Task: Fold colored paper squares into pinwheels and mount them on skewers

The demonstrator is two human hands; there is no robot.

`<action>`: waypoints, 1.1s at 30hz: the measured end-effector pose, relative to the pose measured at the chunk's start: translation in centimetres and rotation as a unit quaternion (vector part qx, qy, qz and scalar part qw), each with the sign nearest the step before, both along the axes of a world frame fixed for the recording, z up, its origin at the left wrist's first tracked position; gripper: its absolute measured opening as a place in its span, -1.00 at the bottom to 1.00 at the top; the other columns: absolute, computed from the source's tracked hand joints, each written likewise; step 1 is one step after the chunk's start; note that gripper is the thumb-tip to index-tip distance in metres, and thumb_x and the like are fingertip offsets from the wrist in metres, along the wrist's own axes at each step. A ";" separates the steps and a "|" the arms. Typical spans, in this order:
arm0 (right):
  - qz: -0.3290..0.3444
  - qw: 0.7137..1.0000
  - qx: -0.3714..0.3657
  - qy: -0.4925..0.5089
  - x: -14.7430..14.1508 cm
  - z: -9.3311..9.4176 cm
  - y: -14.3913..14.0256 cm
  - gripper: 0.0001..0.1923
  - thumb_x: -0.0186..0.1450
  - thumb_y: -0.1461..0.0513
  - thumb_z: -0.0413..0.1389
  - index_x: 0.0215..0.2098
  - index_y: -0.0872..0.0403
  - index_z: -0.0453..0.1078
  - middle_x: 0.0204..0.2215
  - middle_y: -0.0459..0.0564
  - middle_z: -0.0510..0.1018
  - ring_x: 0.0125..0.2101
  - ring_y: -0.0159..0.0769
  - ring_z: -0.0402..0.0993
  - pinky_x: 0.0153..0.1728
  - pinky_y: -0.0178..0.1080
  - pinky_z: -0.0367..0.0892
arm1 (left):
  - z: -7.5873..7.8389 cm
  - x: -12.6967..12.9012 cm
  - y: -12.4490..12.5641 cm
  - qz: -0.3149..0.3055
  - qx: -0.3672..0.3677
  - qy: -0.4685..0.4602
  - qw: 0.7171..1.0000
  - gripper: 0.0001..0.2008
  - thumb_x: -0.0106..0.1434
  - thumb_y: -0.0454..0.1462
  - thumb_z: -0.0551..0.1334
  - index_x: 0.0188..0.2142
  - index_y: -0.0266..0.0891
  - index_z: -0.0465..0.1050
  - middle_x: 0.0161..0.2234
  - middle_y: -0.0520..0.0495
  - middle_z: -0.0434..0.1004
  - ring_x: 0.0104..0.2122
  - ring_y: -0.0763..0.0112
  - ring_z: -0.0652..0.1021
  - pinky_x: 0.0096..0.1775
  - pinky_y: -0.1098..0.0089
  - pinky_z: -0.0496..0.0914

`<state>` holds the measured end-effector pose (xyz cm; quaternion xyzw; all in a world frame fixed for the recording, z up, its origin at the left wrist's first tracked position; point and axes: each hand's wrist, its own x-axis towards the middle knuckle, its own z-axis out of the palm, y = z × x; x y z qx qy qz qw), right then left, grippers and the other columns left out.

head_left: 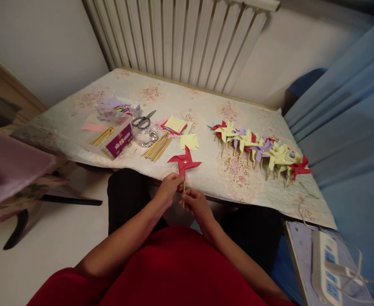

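Observation:
A red paper pinwheel (184, 162) on a thin wooden stick stands upright at the table's near edge, its blades over the cloth. My left hand (170, 187) pinches it just under the blades. Lower down, my right hand (195, 203) has its fingers closed on the stick. Just beyond the pinwheel lies a yellow paper square (189, 141) with cut corners. Behind that is a pile of coloured paper squares (175, 125). Loose wooden sticks (156, 147) lie to the left, beside a round clear dish of small shiny pieces (146, 137).
Finished pinwheels (263, 149) lie in a row at the right. Scissors (144, 120), a purple-labelled clear box (118, 142) with sticks and a bag of paper scraps (116, 107) sit at the left. A power strip (327, 265) with cords is at lower right.

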<state>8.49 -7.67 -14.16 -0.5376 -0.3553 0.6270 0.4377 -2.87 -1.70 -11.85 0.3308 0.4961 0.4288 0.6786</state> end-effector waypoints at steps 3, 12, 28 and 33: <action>-0.001 1.000 -0.001 0.001 0.0 0.0 0.0 -0.79 0.08 0.11 0.19 -0.42 0.09 0.38 -0.60 -0.12 0.54 -0.74 -0.52 0.17 -0.67 -0.37 0.02 | 0.1 0.0 0.0 -0.012 -0.004 -0.003 1.000 -0.75 0.00 -0.21 0.30 -0.55 -0.24 0.22 -0.65 0.13 0.26 -0.64 0.61 0.28 -0.52 0.49 0.17; -0.002 1.000 0.000 -0.015 0.1 0.3 0.1 -0.78 0.07 0.10 0.18 -0.44 0.09 0.37 -0.61 -0.11 0.54 -0.74 -0.51 0.18 -0.65 -0.36 0.04 | 0.5 0.2 0.0 -0.040 -0.010 0.005 0.999 -0.73 0.01 -0.19 0.31 -0.52 -0.23 0.21 -0.65 0.14 0.27 -0.64 0.59 0.30 -0.51 0.48 0.18; -0.015 0.999 -0.006 -0.035 0.9 0.1 0.7 -0.82 0.04 0.14 0.14 -0.45 0.07 0.33 -0.58 -0.13 0.53 -0.73 -0.50 0.20 -0.65 -0.36 0.06 | 0.8 1.2 1.2 -0.039 0.016 0.018 0.999 -0.70 0.00 -0.14 0.33 -0.52 -0.25 0.25 -0.62 0.12 0.29 -0.61 0.57 0.31 -0.48 0.46 0.20; -0.045 0.998 -0.009 -0.030 1.8 0.0 1.2 -0.80 0.04 0.12 0.16 -0.44 0.08 0.35 -0.58 -0.13 0.53 -0.71 -0.50 0.20 -0.64 -0.36 0.10 | 0.6 1.6 1.5 -0.070 0.035 0.013 0.997 -0.69 0.05 -0.09 0.32 -0.46 -0.26 0.29 -0.56 0.11 0.31 -0.58 0.57 0.33 -0.44 0.46 0.22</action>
